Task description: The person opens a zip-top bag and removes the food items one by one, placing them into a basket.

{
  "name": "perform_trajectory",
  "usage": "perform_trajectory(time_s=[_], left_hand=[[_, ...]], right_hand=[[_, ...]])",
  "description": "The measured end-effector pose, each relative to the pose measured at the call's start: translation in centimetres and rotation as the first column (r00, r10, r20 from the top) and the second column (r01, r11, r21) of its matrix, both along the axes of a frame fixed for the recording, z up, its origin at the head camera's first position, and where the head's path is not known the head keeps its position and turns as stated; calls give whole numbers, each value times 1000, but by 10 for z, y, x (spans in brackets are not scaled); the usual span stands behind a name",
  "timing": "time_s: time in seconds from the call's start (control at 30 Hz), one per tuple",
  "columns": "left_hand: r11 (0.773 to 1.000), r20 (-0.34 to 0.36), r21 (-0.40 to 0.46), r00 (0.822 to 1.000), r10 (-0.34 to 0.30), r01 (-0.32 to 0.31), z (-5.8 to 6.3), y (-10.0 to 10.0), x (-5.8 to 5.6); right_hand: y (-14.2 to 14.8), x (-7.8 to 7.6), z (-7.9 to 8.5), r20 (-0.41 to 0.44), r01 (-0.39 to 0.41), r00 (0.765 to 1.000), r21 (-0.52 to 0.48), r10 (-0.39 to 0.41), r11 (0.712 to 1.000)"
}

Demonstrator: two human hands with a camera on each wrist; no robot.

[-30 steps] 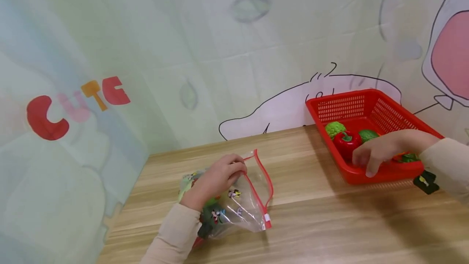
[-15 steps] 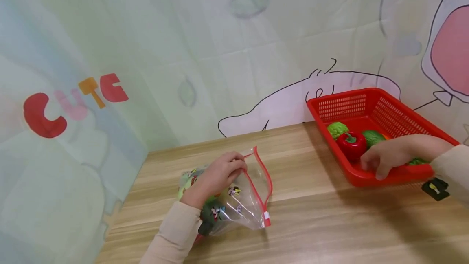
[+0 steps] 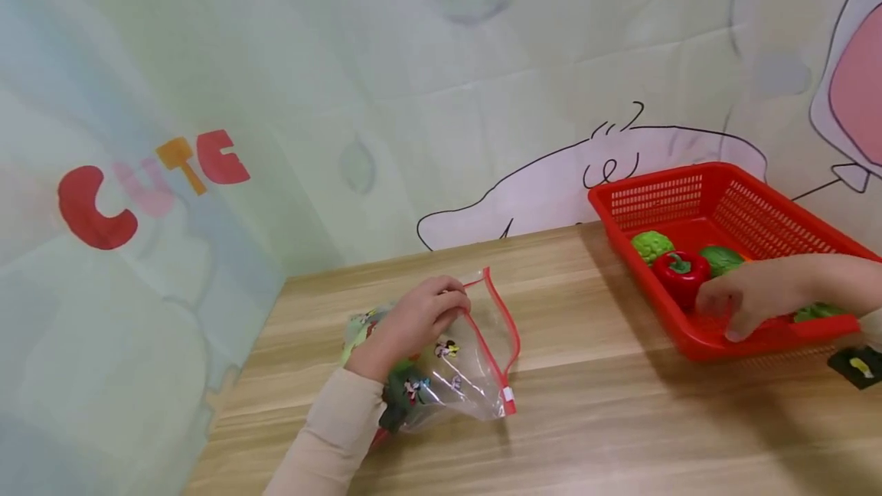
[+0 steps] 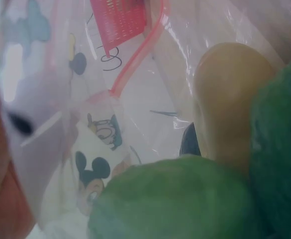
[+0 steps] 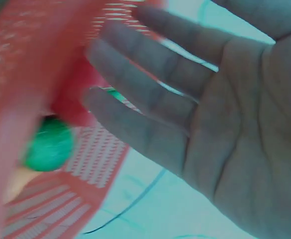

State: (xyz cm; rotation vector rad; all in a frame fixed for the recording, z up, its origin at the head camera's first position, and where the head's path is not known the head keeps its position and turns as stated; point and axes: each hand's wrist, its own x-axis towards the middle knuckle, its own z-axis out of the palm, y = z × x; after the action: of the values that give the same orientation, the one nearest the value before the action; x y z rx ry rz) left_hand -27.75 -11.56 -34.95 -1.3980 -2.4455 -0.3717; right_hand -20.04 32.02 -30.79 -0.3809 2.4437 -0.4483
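My left hand (image 3: 420, 320) pinches the upper edge of the mouth of a clear zip bag (image 3: 475, 385) with a red seam and cartoon prints. The bag lies on the table with its mouth facing right. Through the left wrist view, a light green round piece (image 4: 175, 199), a dark green piece (image 4: 279, 139) and a tan rounded piece (image 4: 230, 94) show inside it. My right hand (image 3: 772, 293) reaches over the near rim of a red basket (image 3: 658, 201), close beside a red bell pepper (image 3: 678, 274). Its fingers extend loosely, the palm bare in the right wrist view.
Also in the basket are a bumpy light green piece (image 3: 651, 246), a green round piece (image 3: 720, 259) and a leafy green piece (image 3: 816, 312) near the wrist. The wooden table (image 3: 565, 435) meets a printed cloth backdrop (image 3: 386, 83) behind.
My right hand and the near side of the basket shift slightly right. My left hand keeps its grip on the bag's mouth. The head view drifts a little.
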Motion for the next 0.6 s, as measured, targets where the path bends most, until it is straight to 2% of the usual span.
perform_trajectory(time_s=[0.1, 0.17, 0.3, 0.43, 0.53, 0.6], left_hand=[[1000, -1, -1, 1000, 4, -4, 2, -2, 0], [1000, 2, 2, 1000, 9, -9, 3, -3, 1], [1000, 1, 12, 1000, 15, -15, 4, -4, 3], [1000, 9, 11, 1000, 15, -15, 6, -4, 5], [1000, 23, 9, 1000, 16, -16, 7, -2, 6], [1000, 26, 14, 1000, 16, -16, 7, -2, 6]], right_hand=[[-15, -3, 14, -119, -30, 992, -1, 30, 1000], [-33, -2, 23, -210, -60, 976, 3, 60, 998], [-80, -2, 31, -385, -133, 914, 20, 131, 991], [-131, -17, 20, -465, -244, 856, 26, 228, 969], [-167, -35, 3, -457, -319, 839, 25, 295, 947], [-191, -47, -11, -440, -360, 839, -9, 320, 933]])
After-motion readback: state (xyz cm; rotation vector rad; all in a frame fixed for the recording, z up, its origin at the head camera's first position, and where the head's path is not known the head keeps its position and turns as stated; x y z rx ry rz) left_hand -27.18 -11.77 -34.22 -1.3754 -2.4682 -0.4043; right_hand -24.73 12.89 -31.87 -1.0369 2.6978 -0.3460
